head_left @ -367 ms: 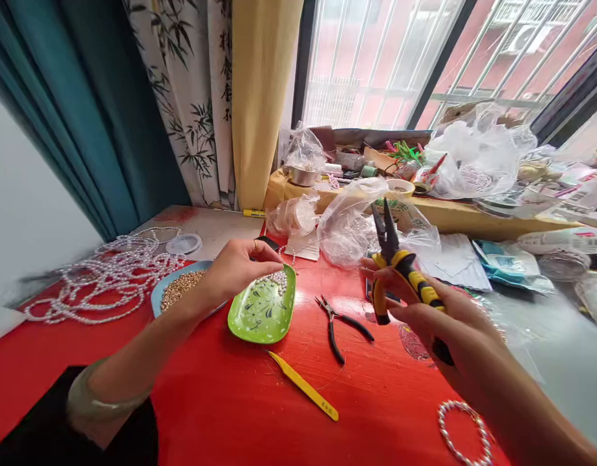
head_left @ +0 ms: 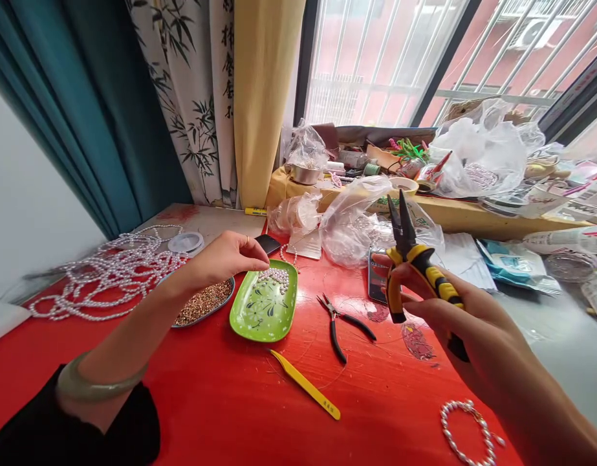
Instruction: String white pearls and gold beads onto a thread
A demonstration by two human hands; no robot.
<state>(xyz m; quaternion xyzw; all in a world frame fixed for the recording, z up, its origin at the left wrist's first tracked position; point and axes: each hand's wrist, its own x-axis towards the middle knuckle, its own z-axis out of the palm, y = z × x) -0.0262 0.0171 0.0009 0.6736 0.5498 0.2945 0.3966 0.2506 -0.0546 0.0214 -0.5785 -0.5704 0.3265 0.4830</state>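
My right hand [head_left: 453,304] grips long-nose pliers [head_left: 414,259] with yellow and black handles, their jaws pointing up and slightly apart. Over the far left edge of a green tray [head_left: 252,323], my left hand [head_left: 230,255] is closed in a pinch, and whatever its fingertips hold is too small to make out. Small pearl beads [head_left: 276,278] lie at the tray's far end. Partly behind my left forearm, a plate of gold beads [head_left: 206,303] stands on the red table. Yellow tweezers [head_left: 305,385] and black-handled pliers [head_left: 339,323] lie in front of and beside the tray.
Long pearl strands [head_left: 104,278] are heaped at the left. A pearl bracelet [head_left: 467,430] lies near right. A phone [head_left: 377,275] rests behind my right hand. Plastic bags [head_left: 349,223] and a cluttered windowsill [head_left: 453,210] line the back.
My left hand has shifted left, off the pearl beads toward the tray's left edge, still pinched. The pliers in my right hand have moved a little to the right, uncovering the phone.
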